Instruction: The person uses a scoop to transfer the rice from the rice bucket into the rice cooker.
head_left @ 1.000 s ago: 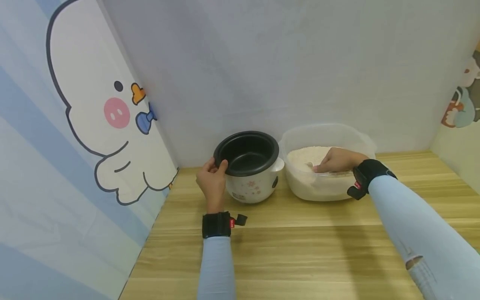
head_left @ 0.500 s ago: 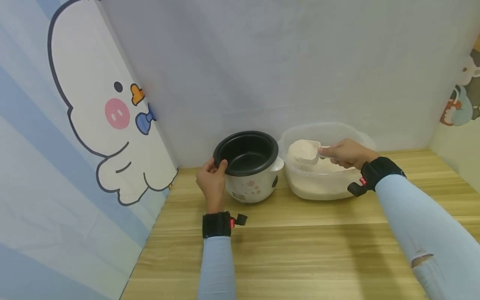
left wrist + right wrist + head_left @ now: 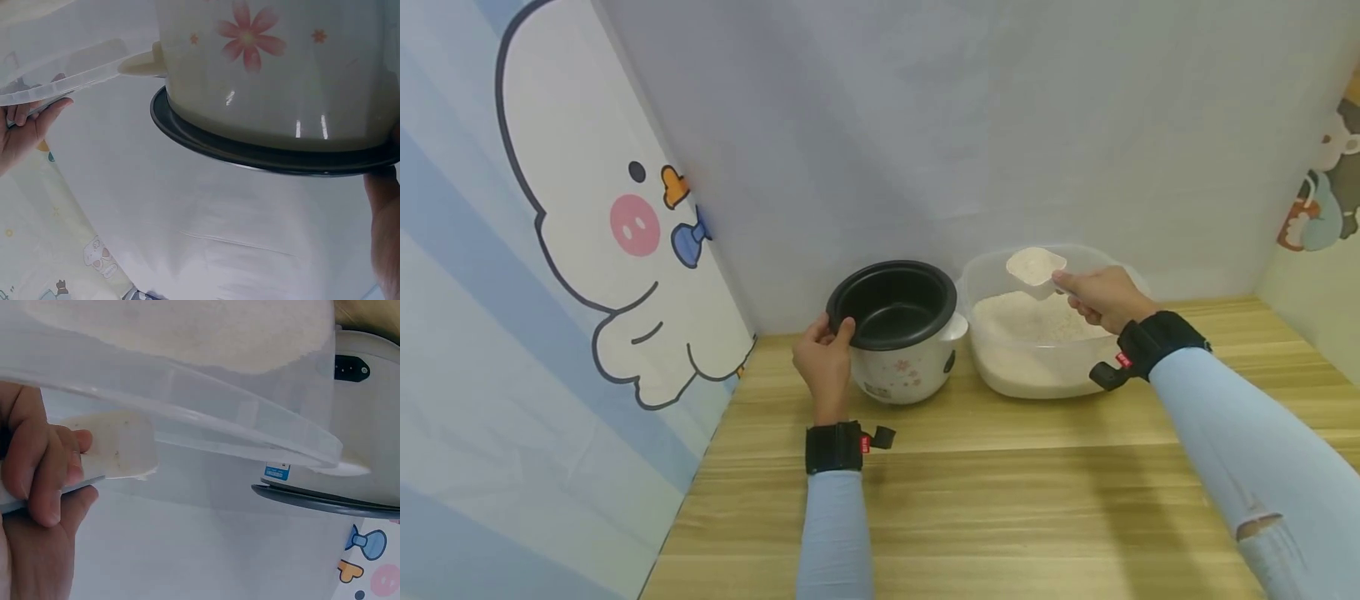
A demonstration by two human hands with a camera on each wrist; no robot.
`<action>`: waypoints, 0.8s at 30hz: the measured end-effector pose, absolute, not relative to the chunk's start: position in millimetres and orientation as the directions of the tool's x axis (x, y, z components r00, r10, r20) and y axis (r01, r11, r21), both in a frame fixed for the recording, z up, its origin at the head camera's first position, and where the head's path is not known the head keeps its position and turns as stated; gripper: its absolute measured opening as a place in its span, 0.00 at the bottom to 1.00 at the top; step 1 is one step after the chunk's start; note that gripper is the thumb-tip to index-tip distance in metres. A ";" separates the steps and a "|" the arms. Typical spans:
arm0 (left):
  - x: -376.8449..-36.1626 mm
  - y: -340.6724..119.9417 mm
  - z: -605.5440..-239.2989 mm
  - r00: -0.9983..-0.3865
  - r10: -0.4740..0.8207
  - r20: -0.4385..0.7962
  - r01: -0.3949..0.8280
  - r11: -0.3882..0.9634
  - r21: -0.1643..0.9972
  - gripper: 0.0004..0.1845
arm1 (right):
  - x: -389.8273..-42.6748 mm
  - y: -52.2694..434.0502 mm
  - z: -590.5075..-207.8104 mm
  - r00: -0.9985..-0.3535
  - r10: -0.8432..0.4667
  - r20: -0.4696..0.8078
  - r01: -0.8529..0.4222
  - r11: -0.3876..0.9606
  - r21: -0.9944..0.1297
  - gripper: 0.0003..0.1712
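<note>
2 hands are at work on the wooden table (image 3: 1000, 500). At the left, the left hand (image 3: 823, 362) grips the rim of the rice cooker (image 3: 898, 333), thumb curled over the black edge, fingers on the flowered wall. Just right of the cooker stands the clear plastic tub (image 3: 1052, 367), holding 1 heap of white rice (image 3: 1030, 321). The right hand (image 3: 1101, 296) pinches the handle of a scoop (image 3: 1033, 267), fingers clamped together round it. It is raised above the tub's far left part, near the cooker, and looks heaped with rice, though the wrist view is too blurred to confirm. Cartoon wall panels (image 3: 587, 233) stand at the left.
</note>
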State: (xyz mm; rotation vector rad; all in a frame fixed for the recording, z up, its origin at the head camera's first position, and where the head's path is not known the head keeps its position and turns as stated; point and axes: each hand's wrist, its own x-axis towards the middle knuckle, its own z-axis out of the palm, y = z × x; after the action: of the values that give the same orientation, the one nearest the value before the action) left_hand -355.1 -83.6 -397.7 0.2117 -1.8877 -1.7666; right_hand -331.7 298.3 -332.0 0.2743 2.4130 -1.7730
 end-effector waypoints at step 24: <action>-354.7 -84.1 -397.7 -0.844 -0.467 0.265 0.233 0.127 0.964 0.27 | -335.4 179.3 -276.1 -0.992 0.026 -0.122 0.117 -0.137 -0.984 0.15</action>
State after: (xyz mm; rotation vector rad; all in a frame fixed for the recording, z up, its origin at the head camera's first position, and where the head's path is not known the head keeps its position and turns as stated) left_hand -354.7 -84.1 -397.7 0.2252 -1.8938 -1.7693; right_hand -335.4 179.3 -276.1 0.1677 2.0223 -2.3180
